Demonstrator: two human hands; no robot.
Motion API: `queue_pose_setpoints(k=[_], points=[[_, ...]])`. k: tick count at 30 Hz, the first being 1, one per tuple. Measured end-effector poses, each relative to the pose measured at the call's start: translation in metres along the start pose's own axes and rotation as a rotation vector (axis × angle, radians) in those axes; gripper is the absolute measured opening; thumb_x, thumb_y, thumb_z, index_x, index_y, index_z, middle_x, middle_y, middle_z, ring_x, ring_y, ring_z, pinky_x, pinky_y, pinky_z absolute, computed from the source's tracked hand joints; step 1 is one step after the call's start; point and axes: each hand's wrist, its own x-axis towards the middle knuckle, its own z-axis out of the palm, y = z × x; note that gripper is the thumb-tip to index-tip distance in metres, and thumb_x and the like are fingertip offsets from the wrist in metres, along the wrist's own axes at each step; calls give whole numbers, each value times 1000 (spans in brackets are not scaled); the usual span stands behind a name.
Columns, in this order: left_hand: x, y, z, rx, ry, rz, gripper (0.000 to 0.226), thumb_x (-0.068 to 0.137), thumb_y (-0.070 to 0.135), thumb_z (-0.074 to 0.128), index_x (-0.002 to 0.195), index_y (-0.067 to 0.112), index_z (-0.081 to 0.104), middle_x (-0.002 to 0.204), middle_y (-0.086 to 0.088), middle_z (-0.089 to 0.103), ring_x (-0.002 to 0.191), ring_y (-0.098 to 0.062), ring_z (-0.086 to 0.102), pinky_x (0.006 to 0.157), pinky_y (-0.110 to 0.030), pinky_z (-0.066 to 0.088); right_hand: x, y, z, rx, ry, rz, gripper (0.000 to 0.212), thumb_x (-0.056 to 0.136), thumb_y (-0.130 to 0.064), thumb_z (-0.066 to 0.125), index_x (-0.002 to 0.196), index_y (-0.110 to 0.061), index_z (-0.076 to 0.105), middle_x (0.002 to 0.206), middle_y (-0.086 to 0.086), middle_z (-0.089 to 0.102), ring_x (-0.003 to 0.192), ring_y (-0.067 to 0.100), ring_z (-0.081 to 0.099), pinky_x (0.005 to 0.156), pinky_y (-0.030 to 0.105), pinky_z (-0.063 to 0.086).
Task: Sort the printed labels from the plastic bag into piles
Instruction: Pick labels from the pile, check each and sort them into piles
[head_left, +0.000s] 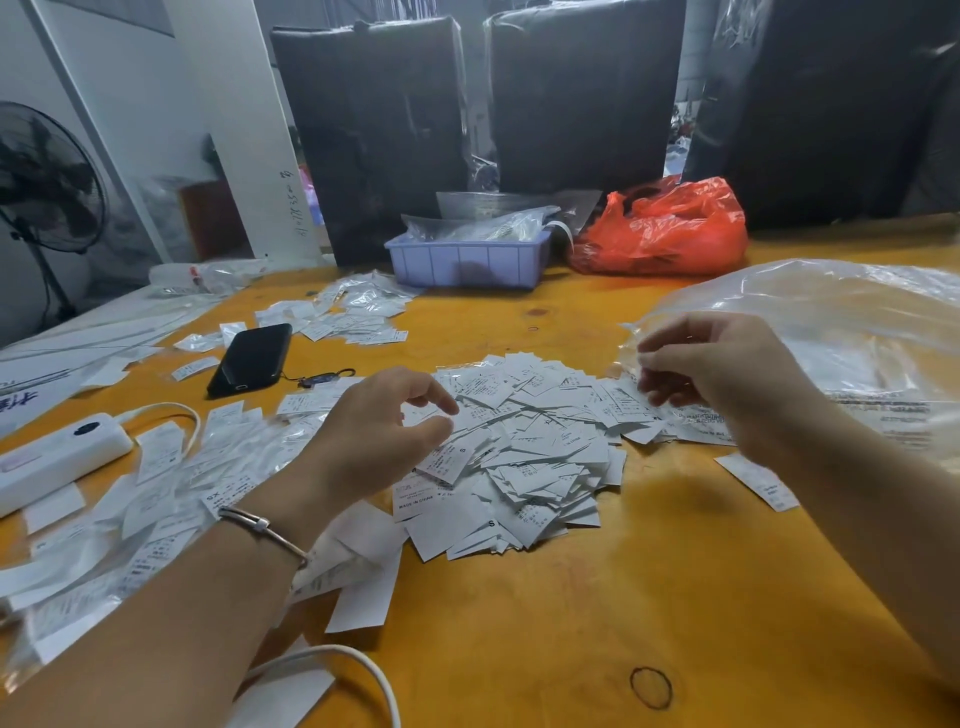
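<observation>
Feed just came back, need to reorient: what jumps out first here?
The heap of white labels mid-table, with both hands above it: left hand over its left edge, right hand at the mouth of the clear bag on the right. Behind sit a red bag and a purple tray.

On the orange wooden counter a heap of small white printed labels lies between the left hand, fingers loosely curled over its edge, and the right hand, whose grip pinches the clear plastic bag beside it.
</observation>
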Motion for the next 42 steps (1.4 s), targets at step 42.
queue_pose_setpoints(k=[42], points=[[-7, 21, -1, -467, -313, 154, 38, 76, 34, 79, 107, 13, 72, 98, -3, 76, 93, -15, 72, 81, -24, 57, -39, 0, 59, 254, -428, -220, 30, 67, 2, 79, 93, -1, 65, 75, 11, 72, 70, 19, 67, 68, 25, 56]])
